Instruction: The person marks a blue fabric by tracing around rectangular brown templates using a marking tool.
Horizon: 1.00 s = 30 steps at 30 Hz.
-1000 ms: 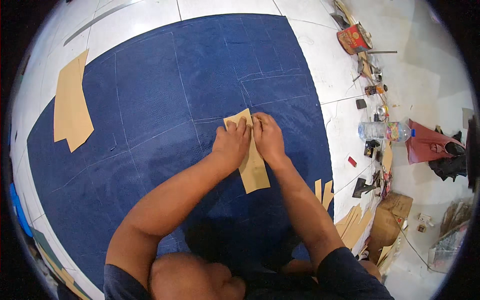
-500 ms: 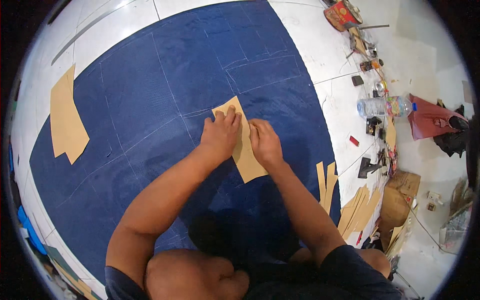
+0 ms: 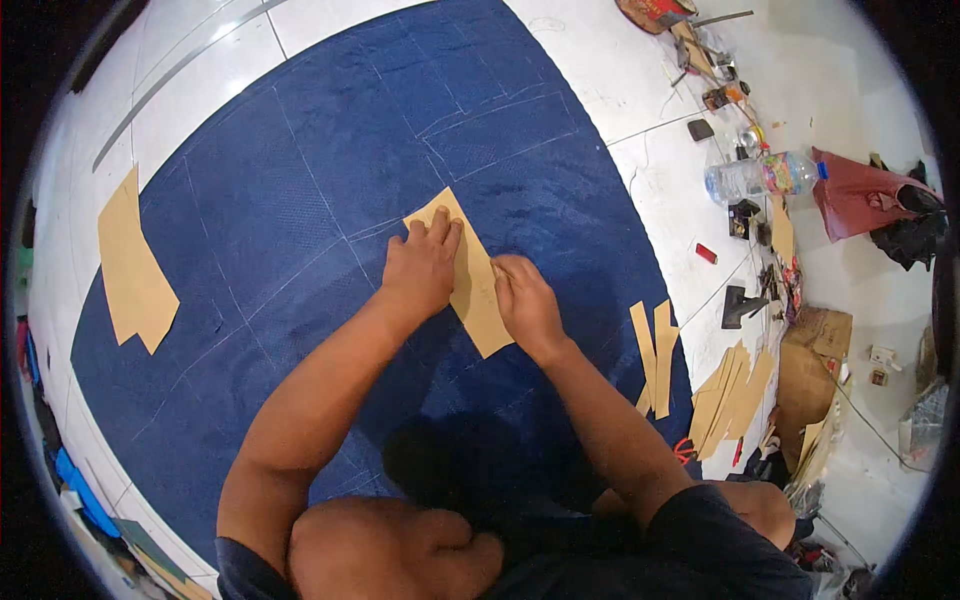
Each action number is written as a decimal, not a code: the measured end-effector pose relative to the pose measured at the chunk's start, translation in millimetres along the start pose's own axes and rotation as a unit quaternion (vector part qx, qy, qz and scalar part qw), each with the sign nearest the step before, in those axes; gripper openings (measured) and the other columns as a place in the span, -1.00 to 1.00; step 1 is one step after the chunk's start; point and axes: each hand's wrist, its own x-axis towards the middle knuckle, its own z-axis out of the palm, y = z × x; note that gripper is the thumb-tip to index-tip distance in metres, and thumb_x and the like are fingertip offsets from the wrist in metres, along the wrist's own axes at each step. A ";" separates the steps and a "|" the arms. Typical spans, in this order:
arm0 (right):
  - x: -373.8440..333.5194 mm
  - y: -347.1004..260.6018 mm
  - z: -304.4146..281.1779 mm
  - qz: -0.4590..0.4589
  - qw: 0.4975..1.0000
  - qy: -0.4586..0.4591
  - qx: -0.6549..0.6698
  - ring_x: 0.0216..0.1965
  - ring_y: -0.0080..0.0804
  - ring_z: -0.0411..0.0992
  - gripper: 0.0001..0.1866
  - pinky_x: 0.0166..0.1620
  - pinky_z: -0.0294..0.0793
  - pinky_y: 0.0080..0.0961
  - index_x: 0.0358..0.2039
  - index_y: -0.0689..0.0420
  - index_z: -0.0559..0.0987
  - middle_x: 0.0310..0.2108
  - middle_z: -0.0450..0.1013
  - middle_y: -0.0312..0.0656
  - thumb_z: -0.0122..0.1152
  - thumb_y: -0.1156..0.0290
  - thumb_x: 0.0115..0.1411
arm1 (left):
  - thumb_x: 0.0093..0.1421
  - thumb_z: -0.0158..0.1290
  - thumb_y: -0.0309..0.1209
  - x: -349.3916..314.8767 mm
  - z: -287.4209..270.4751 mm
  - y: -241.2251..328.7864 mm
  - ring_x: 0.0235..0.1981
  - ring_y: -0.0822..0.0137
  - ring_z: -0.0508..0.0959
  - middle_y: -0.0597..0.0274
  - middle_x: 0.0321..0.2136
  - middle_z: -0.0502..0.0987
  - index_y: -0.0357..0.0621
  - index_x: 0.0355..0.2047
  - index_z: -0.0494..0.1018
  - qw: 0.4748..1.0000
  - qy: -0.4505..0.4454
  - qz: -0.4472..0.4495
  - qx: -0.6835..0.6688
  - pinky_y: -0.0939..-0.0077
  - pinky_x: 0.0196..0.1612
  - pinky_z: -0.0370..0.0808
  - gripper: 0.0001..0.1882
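A tan cardboard pattern piece lies at a slant on a large dark blue cloth marked with thin white lines. My left hand rests on its upper part, fingers spread and pressing it against the cloth. At the pattern's right edge is my right hand, with thumb and fingers pinched together. Whatever sits in that pinch is too small or hidden to make out.
Another tan pattern piece lies at the cloth's left edge. To the right are narrow cardboard strips, red-handled scissors, a plastic bottle, a black tool and a cardboard box. A long metal ruler lies far left.
My right hand has slid a short way down the pattern's right edge, toward me. The left hand keeps its place on the pattern. The whole view has shifted slightly, bringing the red-handled scissors into sight.
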 end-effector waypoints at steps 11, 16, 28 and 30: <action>-37.8 1.3 -13.4 0.076 0.997 -0.017 0.008 -0.10 -0.02 0.51 -0.80 -0.04 0.52 -0.26 -0.08 0.22 0.53 -0.14 0.51 -0.01 0.04 0.46 0.34 | 0.07 0.24 -0.29 -2.0 -8.3 3.7 0.19 0.06 0.37 0.09 0.35 0.14 -0.09 0.36 0.12 1.000 0.017 0.009 0.013 0.04 0.04 0.47 -0.14; -72.5 10.5 -26.6 0.080 0.997 -0.017 0.005 -0.10 -0.01 0.51 -0.81 -0.06 0.54 -0.25 -0.09 0.20 0.52 -0.13 0.50 -0.03 0.04 0.46 0.34 | 0.05 0.31 -0.22 -3.7 -15.2 8.1 0.22 0.06 0.35 0.10 0.37 0.12 0.14 0.40 0.11 1.000 0.002 0.008 0.014 0.02 0.09 0.46 -0.07; -95.0 9.2 -38.8 0.029 1.000 -0.004 -0.007 -0.22 -0.07 0.55 -0.85 -0.14 0.57 -0.33 -0.17 0.31 0.54 -0.20 0.52 0.03 0.11 0.53 0.30 | -0.01 0.37 -0.17 -2.0 -7.1 -0.4 0.27 -0.10 0.31 0.00 0.40 0.08 0.33 0.37 0.14 0.999 -0.003 0.025 0.023 -0.09 0.10 0.49 -0.05; -93.2 8.4 -43.7 0.038 0.999 -0.018 -0.006 -0.23 -0.08 0.55 -0.85 -0.17 0.58 -0.34 -0.17 0.31 0.55 -0.20 0.52 0.02 0.12 0.54 0.29 | -0.01 0.37 -0.17 -1.9 -8.4 1.0 0.27 -0.11 0.30 0.01 0.40 0.08 0.35 0.37 0.13 0.999 -0.011 0.013 0.035 -0.10 0.12 0.48 -0.04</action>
